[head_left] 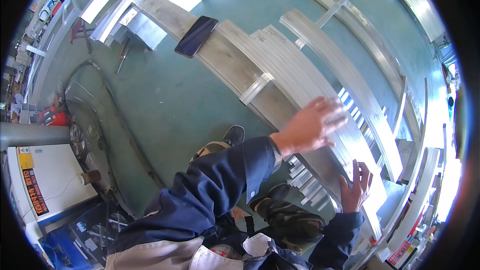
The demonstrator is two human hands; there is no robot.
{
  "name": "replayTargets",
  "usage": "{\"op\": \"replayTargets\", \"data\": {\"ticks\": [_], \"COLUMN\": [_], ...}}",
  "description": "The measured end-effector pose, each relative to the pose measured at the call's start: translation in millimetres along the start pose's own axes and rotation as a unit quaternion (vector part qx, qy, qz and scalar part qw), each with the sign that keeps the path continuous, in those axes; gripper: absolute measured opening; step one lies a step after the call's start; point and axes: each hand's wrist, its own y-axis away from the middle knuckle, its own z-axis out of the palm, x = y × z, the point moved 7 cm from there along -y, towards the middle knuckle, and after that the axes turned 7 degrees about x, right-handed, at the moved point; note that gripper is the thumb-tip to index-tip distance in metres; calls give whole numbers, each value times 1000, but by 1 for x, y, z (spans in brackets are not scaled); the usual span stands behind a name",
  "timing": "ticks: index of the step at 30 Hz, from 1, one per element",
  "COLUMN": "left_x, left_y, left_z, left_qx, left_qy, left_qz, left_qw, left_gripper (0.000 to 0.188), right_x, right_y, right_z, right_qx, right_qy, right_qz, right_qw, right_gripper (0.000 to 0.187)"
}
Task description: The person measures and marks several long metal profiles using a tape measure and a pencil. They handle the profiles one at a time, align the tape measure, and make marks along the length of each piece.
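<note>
Long silver aluminium profiles point(287, 62) lie side by side, bent by the lens, from the upper middle down to the lower right. My left hand point(315, 125) is over them, palm down and fingers stretched out, holding nothing; whether it touches the metal I cannot tell. Closer to me, my right hand point(357, 185) is by the near part of the profiles, its fingers spread and nothing in them. A dark phone point(196, 37) rests on the flat metal beam point(230, 62) beneath the profiles. Beside the stack runs a separate profile point(345, 70).
A short crosspiece point(256, 88) spans the beam. Cut metal bars point(307, 185) are bundled low beside my leg. On the left stand a white cabinet point(55, 180) and a blue machine with fan grilles point(82, 235); a dark hose point(117, 107) lies on the green floor.
</note>
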Motion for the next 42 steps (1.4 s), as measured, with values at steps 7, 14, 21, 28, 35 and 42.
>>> {"op": "replayTargets", "data": {"ticks": [7, 14, 21, 28, 35, 42], "left_x": [-117, -201, -226, -221, -216, -222], "left_y": [30, 70, 67, 58, 54, 58], "left_z": [-147, -146, -122, -109, -109, -108], "left_qx": [350, 340, 363, 425, 451, 448], "left_qy": [-43, 98, 335, 501, 489, 478], "left_qz": [-304, -502, -546, -517, -509, -501], "left_qw": [885, 789, 677, 549, 547, 565], "left_gripper": [39, 51, 29, 25, 17, 23], "right_x": [-26, -23, -16, -6, -2, -17], "right_y": [-25, -25, -25, -20, -18, -29], "right_z": [5, 7, 13, 20, 22, 15], "right_qx": [1, 11, 6, -74, -58, -16], "right_qy": [57, 42, 37, 39, 44, 54], "right_qz": [-19, -22, 12, 49, 16, 7], "right_qw": [998, 999, 999, 995, 997, 998], "right_gripper": [52, 53, 56, 67, 68, 53]}}
